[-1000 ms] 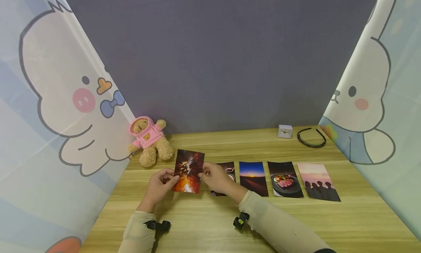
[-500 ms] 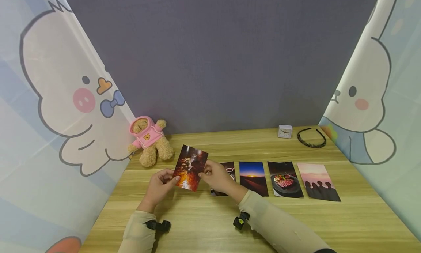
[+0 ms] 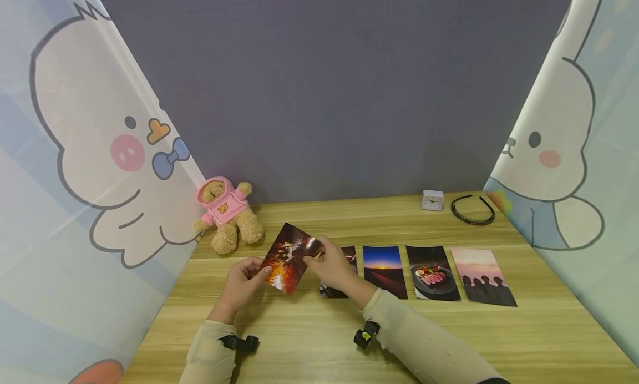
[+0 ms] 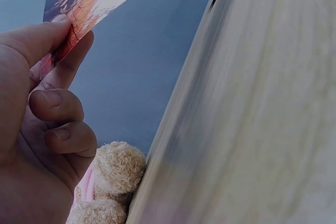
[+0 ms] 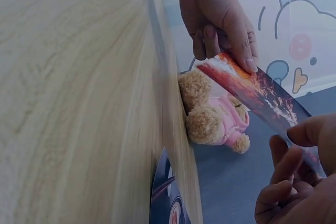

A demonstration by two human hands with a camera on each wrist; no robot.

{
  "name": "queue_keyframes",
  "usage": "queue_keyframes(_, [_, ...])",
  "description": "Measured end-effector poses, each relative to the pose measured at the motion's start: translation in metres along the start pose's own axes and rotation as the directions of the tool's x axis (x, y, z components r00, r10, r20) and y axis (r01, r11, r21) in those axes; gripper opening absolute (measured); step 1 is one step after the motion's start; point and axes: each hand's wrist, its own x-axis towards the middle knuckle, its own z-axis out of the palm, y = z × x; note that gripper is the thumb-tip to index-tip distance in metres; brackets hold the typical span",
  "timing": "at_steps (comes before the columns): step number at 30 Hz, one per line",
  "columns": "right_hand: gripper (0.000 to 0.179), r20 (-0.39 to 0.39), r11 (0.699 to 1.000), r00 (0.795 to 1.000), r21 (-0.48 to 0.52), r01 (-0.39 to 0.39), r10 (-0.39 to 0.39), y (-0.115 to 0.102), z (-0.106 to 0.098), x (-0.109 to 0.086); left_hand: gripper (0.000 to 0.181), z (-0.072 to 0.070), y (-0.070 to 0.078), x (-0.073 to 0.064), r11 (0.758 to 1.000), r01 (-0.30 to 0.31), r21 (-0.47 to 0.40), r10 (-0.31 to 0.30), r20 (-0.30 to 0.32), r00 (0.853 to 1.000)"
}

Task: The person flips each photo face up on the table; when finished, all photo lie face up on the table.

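Note:
A glossy photo (image 3: 287,259) in dark red and fiery orange is held up between both hands, tilted clockwise above the table. My left hand (image 3: 241,287) pinches its lower left edge with thumb on top, and the left wrist view shows the photo (image 4: 100,3) clear of the tabletop. On the upper right edge, my right hand (image 3: 335,267) pinches it between thumb and fingers. Partly behind that hand lies a dark photo with a cup (image 3: 333,291). The row continues with a sunset photo (image 3: 384,270), a food photo (image 3: 432,273) and a pink-sky photo with silhouettes (image 3: 483,276).
A teddy bear in a pink hoodie (image 3: 228,215) leans at the table's back left. At the back right are a small white clock (image 3: 432,200) and a black headband (image 3: 473,211). Printed curtains flank the wooden table (image 3: 309,339), with a grey panel (image 3: 339,95) behind.
The fiery photo has turned clockwise from nearly upright to a slant. My right hand has shifted slightly up and right with its edge; the left hand stays nearly in place.

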Motion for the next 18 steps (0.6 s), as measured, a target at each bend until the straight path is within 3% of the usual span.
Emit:
queue_keyframes(4, [0.022,-0.048,1.0,0.999,0.02,0.0,0.001,0.0009,0.0,0.0012,0.006,0.0006,0.0019,0.0,1.0,-0.002,0.004,0.002,-0.013,1.0])
queue_keyframes(7, [0.015,-0.083,1.0,0.997,0.018,-0.001,0.002,0.0025,0.0001,0.0016,0.003,0.0009,0.002,0.0,1.0,-0.005,0.004,0.005,-0.024,1.0])
queue_keyframes(13, [0.014,-0.096,0.998,0.995,0.065,-0.011,0.017,0.005,-0.0004,0.0011,0.015,0.0005,0.0006,-0.0005,1.0,-0.009,-0.003,0.009,-0.04,0.999])
queue_keyframes(18, [0.016,-0.1,0.999,0.995,0.039,-0.004,0.008,0.0048,-0.0003,0.0018,0.009,-0.0002,-0.0005,-0.0004,1.0,-0.018,0.0,0.018,-0.039,0.999])
